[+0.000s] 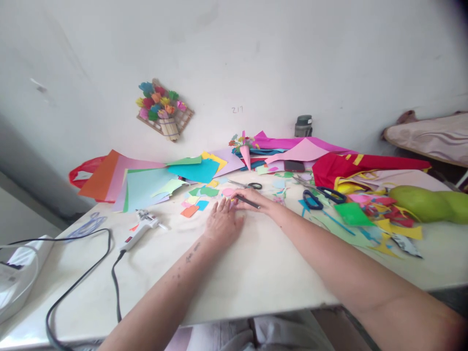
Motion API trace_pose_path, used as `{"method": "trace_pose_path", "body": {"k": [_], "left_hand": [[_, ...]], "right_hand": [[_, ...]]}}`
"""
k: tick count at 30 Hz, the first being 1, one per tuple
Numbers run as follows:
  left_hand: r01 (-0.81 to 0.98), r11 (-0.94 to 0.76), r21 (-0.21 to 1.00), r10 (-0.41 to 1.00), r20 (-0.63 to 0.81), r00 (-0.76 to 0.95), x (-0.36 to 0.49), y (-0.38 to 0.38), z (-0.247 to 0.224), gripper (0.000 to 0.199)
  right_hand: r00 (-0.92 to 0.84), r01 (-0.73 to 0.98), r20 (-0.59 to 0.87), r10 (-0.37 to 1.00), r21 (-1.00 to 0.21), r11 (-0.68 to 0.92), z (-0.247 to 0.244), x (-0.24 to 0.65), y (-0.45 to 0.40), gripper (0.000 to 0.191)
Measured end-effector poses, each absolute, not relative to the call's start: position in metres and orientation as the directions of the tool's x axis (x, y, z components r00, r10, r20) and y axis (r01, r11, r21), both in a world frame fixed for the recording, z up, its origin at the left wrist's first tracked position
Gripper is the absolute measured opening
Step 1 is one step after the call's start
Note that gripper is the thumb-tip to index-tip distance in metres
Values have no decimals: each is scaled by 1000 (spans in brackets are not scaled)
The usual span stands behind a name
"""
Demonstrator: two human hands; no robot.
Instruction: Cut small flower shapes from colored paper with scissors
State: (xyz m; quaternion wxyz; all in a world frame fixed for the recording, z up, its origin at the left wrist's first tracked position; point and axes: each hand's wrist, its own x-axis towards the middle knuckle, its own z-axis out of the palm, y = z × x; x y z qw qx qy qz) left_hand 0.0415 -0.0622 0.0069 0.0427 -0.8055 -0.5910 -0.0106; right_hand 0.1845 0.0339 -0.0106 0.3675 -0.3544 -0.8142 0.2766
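A dark, slim pen-like stick (248, 201) is held in my right hand (255, 199), its fingers closed round it at the middle of the table. My left hand (224, 222) lies flat on the white table (215, 292), fingers spread forward, just left of my right fingertips. Small cut paper pieces surround the fingertips: an orange one (190, 211), a blue one (202, 205) and a green one (209, 192) to the left. A pink piece (227, 192) lies just beyond the left fingers. Scissors (255, 185) with dark handles rest behind my hands.
A white glue gun (137, 234) with a black cable lies left, near a power strip (27, 273). Coloured sheets (146, 185) spread along the back left. A pink paper cone (245, 157) holds small flowers. Blue-handled scissors (331, 195), paper scraps and green fruit (420, 202) lie right.
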Motion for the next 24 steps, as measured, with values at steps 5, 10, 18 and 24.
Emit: {"method": "trace_pose_path", "body": {"k": [5,10,18,24], "left_hand": [[935,-345,-79,935,62,350,38,-62,8,52],[919,-383,-100,914,101,392,37,-61,11,44],[893,-425,-147,887,129,444,39,-58,9,41],[902,-423,-86,886,172,432,38,-57,5,42]], "right_hand": [[-403,345,211,891,-866,361,-10,187,34,21],[-224,446,296,929,-816,367,-8,183,31,27],[-188,461,319,929,-807,371,-18,177,40,12],[-243,450,393,887,-764,462,-17,179,38,4]]}}
